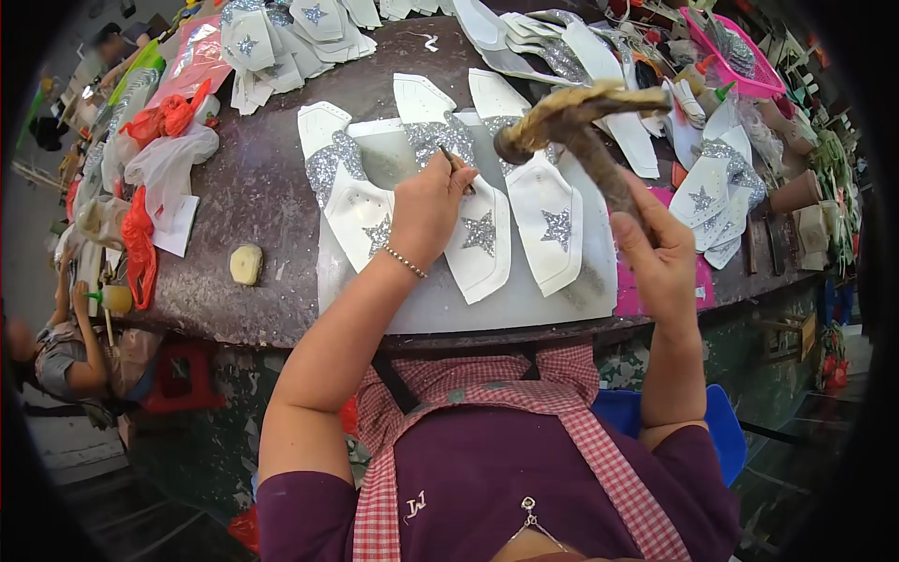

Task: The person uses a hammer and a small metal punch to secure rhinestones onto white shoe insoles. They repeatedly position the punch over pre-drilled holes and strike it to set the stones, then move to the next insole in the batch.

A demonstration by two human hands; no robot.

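Observation:
My left hand (423, 214) is closed on a thin, dark, pen-like tool (449, 157), over the middle of three white shoe-upper pieces. My right hand (663, 255) grips the handle of a worn hammer (582, 105), its head raised above the right-hand piece. The left piece (351, 208), middle piece (483, 245) and right piece (552, 225) each carry silver glitter and a star. They lie side by side on a pale board (403, 314). My left hand and forearm hide part of the left and middle pieces. The tool's lower end is hidden.
A yellowish lump (246, 265) sits on the dark table (243, 197) to the left. Stacked white pieces (290, 42) lie at the back, more pieces (716, 201) at right. Plastic bags (173, 155) line the left edge; a pink basket (770, 82) stands far right. Another person (80, 361) sits at left.

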